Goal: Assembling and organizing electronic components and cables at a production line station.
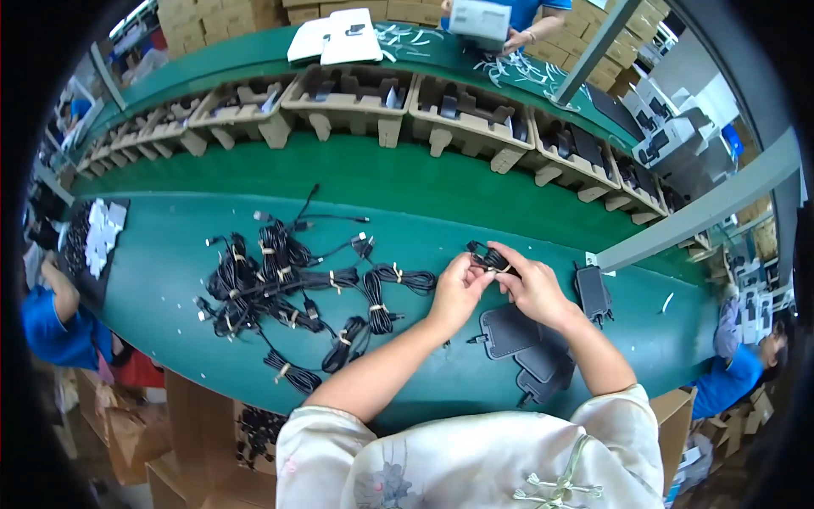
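Note:
Between my two hands, above the green table (407, 222), is a small coiled black cable (490, 257) with a pale tie round it. My left hand (460, 288) pinches its near side, and my right hand (532, 284) grips it from the right with curled fingers. To the left lies a pile of bundled black cables (275, 271), most tied with pale bands, some with plugs sticking out. Just below my hands are several flat dark rectangular pads (513, 331) with short connectors, partly behind my right forearm. Another such pad (592, 291) lies to the right.
A row of cardboard trays (343, 100) holding dark parts runs along the back. A grey metal post (704, 204) slants at the right. A co-worker (509, 21) across the bench holds a box; others sit at both sides. An open carton (203, 433) stands below the table's front edge.

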`<state>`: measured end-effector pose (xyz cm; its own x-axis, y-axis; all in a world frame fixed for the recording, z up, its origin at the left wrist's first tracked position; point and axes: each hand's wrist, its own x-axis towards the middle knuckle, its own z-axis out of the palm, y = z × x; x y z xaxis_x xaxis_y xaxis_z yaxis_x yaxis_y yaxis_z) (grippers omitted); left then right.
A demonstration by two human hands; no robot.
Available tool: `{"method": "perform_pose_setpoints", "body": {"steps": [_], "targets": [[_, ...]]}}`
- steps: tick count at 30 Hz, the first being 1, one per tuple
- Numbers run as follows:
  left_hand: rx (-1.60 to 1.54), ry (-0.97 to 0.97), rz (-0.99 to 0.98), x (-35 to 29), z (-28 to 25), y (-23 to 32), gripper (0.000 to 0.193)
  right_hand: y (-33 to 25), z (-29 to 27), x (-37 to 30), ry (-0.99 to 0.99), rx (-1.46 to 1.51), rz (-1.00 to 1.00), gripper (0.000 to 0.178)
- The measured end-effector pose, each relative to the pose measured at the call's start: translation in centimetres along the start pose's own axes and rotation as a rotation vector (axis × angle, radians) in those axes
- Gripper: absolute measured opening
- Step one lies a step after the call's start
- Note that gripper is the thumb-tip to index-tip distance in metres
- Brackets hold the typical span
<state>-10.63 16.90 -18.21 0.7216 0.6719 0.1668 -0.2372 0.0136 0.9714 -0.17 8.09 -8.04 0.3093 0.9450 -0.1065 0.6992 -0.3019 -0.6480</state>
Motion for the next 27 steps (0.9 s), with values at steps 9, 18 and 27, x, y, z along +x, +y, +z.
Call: {"method": "perform_pose_setpoints", "body": {"steps": [9, 18, 27], "targets": [[-0.111, -0.048, -0.071, -0.3, 0.4, 1.1, 0.028, 2.0, -3.2, 2.9, 0.374, -0.005, -0.074, 0.037], [-0.001, -0.105, -0.074, -0.5, -0.1, 1.6, 0.021, 2.9, -12.9, 7.1, 0.609, -0.295, 0.082, 0.027], [0.063, -0.1, -0.031, -0.8, 0.0, 0.9, 0.018, 6.8, -19.6, 13.9, 0.537, -0.502, 0.325, 0.032]]}}
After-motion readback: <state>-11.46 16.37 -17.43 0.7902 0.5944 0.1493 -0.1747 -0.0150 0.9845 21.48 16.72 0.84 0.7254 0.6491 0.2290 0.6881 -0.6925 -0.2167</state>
